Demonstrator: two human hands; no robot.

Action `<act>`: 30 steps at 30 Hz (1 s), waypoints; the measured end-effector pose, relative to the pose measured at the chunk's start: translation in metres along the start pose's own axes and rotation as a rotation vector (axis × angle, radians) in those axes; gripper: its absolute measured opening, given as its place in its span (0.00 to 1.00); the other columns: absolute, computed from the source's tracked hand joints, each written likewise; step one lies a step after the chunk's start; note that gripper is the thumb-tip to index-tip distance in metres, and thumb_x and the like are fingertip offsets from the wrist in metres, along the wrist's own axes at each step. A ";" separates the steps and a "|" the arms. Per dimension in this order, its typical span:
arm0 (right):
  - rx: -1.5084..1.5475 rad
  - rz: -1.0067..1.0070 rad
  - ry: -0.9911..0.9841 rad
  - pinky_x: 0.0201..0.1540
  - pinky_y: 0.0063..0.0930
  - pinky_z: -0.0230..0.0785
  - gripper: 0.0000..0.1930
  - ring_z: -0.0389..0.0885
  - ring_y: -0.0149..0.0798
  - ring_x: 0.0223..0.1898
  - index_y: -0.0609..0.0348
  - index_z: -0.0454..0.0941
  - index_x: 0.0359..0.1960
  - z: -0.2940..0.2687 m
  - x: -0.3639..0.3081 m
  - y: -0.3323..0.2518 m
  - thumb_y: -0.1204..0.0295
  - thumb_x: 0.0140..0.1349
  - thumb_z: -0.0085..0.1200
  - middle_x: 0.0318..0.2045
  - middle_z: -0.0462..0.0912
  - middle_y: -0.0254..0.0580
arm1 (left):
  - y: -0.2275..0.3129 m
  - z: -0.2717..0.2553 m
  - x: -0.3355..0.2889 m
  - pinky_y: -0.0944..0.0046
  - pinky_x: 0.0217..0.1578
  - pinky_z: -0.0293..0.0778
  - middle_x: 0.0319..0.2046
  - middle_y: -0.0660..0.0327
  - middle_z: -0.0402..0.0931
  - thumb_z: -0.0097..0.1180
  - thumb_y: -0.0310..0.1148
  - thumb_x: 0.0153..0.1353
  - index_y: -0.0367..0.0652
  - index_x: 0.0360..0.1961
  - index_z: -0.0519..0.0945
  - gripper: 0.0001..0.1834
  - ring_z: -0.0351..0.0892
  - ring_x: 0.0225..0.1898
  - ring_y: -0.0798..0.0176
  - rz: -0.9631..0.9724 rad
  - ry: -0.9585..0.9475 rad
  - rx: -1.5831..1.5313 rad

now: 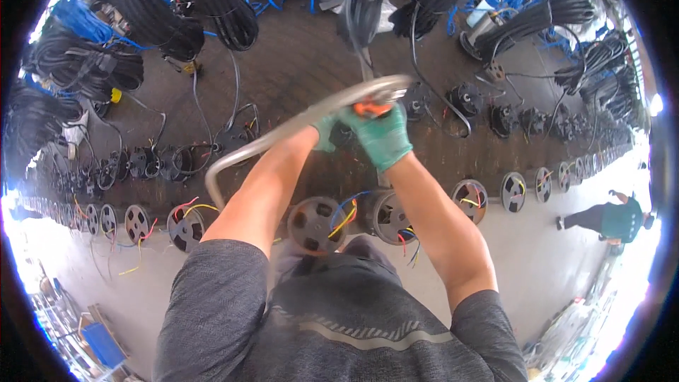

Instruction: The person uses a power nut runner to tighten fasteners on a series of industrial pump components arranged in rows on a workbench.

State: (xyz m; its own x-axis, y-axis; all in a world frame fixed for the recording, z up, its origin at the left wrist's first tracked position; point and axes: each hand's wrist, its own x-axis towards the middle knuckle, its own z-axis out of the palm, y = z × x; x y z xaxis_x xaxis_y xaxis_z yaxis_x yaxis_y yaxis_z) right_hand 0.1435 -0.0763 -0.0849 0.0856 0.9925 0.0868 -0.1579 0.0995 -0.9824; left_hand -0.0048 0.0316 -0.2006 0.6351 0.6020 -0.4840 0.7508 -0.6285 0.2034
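My right hand (pixel 382 138), in a green glove, is closed round an orange and silver tool (pixel 373 108) over the dark bench; motion blur hides its exact kind. A bent, shiny metal tube (pixel 283 129) slants from above my left forearm up to that tool. Just left of it is my left hand (pixel 325 132), also gloved in green and partly covered by the tube and the other hand. Its fingers are hidden, so I cannot tell what they hold. Below the hands, a round grey slotted disc (pixel 305 225) with coloured wires sits at the bench's near edge.
Thick bundles of black cable (pixel 226 18) hang along the far side, with blue cables (pixel 83 21) among them. Small black wired parts (pixel 465 99) line the dark bench (pixel 283 64). Several more slotted discs (pixel 513 192) follow its near edge. A person (pixel 615 219) walks on the floor at right.
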 end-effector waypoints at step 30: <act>-0.412 0.065 0.041 0.44 0.36 0.88 0.17 0.86 0.32 0.44 0.58 0.85 0.51 -0.050 -0.059 -0.239 0.72 0.61 0.72 0.45 0.85 0.34 | 0.083 -0.086 -0.179 0.51 0.65 0.74 0.62 0.48 0.81 0.64 0.46 0.69 0.46 0.71 0.73 0.33 0.81 0.61 0.46 0.258 0.441 -0.614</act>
State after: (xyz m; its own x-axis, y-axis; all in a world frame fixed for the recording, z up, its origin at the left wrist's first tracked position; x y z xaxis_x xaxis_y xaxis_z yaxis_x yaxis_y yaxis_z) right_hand 0.2252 -0.1621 0.1367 0.1289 0.9914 0.0243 0.2421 -0.0077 -0.9702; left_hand -0.0407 -0.0862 -0.0233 0.7193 0.6947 -0.0027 0.4549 -0.4680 0.7577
